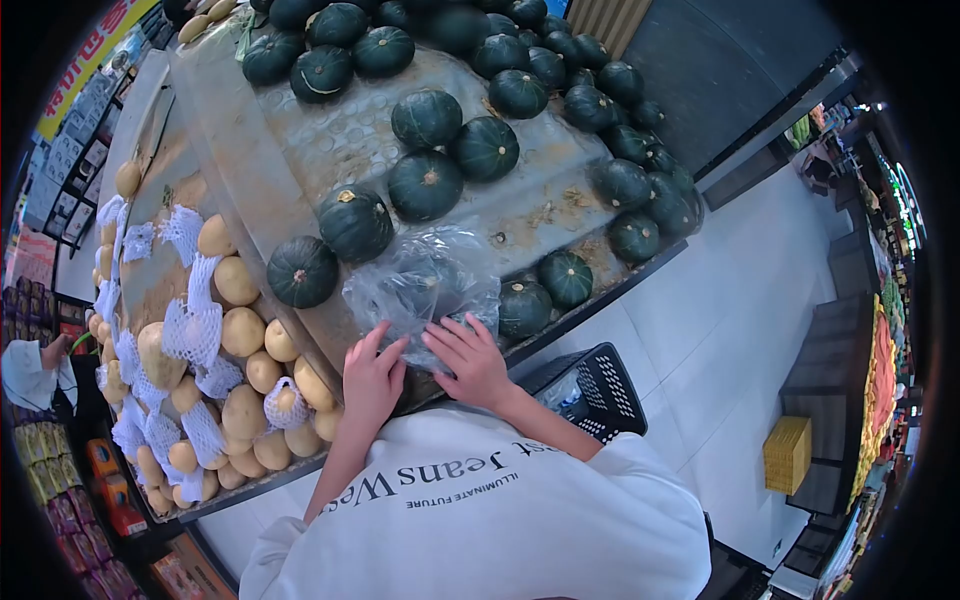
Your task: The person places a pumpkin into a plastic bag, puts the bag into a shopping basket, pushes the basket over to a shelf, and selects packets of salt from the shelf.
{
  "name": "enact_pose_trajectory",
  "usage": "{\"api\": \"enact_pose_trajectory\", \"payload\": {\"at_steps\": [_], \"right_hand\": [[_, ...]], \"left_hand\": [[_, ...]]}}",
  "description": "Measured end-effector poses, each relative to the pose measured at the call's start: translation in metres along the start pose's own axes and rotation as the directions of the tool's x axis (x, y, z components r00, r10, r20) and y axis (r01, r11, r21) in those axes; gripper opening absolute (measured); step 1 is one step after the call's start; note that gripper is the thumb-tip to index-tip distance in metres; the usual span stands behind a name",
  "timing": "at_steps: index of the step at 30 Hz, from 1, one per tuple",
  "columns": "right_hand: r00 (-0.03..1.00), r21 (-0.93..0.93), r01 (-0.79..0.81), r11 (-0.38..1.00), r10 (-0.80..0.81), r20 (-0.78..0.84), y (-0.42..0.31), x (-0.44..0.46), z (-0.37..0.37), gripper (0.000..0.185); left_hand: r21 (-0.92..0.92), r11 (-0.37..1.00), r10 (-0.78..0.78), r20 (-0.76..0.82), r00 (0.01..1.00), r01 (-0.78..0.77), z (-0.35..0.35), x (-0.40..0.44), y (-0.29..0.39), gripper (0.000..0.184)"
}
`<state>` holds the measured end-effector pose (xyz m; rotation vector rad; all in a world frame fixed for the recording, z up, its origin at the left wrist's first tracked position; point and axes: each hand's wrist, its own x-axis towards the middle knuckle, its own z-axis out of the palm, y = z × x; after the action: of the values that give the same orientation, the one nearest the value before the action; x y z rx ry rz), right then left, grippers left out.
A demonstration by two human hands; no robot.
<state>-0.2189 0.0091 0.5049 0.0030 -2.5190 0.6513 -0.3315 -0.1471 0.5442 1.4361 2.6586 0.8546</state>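
A clear plastic bag [465, 265] lies crumpled at the near edge of the display, with a dark green shape showing dimly through it. My left hand [374, 372] is at the bag's near left side, fingers stretched out and slightly apart. On the bag's near right side rests my right hand [470, 365], its fingers spread over the plastic. Whether either hand pinches the film is hard to make out. Dark green squashes surround the bag: one squash [303, 271] to the left, another squash [357, 223] just behind, and one more [524, 308] to the right.
Potatoes [243, 331], some in white foam nets [190, 330], fill the left of the stand. More squashes [335, 50] are piled at the back. A black basket [615, 390] stands below the stand's edge. A yellow box [788, 455] is across the aisle; another person [35, 375] is at far left.
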Motion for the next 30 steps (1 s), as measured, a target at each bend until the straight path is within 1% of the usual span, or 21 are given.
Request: {"api": "enact_pose_trajectory", "payload": {"at_steps": [8, 11, 17, 20, 23, 26, 30], "right_hand": [[0.999, -0.008, 0.005, 1.0, -0.006, -0.036, 0.001, 0.001, 0.003, 0.061], [0.999, 0.0, -0.015, 1.0, 0.015, -0.039, 0.0, 0.002, 0.002, 0.057], [0.999, -0.022, 0.006, 1.0, -0.006, -0.04, 0.0, 0.002, 0.002, 0.058], [0.999, 0.031, -0.023, 0.999, 0.024, -0.037, -0.001, 0.004, -0.001, 0.052], [0.998, 0.131, -0.01, 0.991, 0.019, -0.061, 0.002, 0.006, -0.004, 0.043], [0.994, 0.238, -0.04, 0.97, 0.062, -0.086, -0.001, 0.013, -0.01, 0.034], [0.995, 0.22, 0.005, 0.976, 0.017, -0.095, 0.003, 0.011, -0.004, 0.032]], "left_hand": [[-0.02, 1.0, -0.017, -0.032, 0.999, 0.016, 0.002, 0.001, 0.001, 0.035], [0.001, 1.0, 0.02, -0.065, 0.998, -0.02, 0.004, 0.002, -0.001, 0.035], [0.009, 1.0, 0.018, -0.046, 0.999, -0.017, 0.003, 0.004, 0.0, 0.039], [-0.04, 0.999, -0.024, -0.09, 0.996, 0.021, -0.002, 0.007, 0.008, 0.041], [-0.088, 0.996, -0.021, -0.112, 0.994, 0.011, -0.002, 0.007, 0.007, 0.038], [-0.069, 0.996, 0.043, -0.148, 0.988, -0.053, -0.004, 0.01, 0.007, 0.033], [-0.069, 0.992, 0.09, -0.193, 0.977, -0.105, -0.004, 0.01, 0.011, 0.028]]}}
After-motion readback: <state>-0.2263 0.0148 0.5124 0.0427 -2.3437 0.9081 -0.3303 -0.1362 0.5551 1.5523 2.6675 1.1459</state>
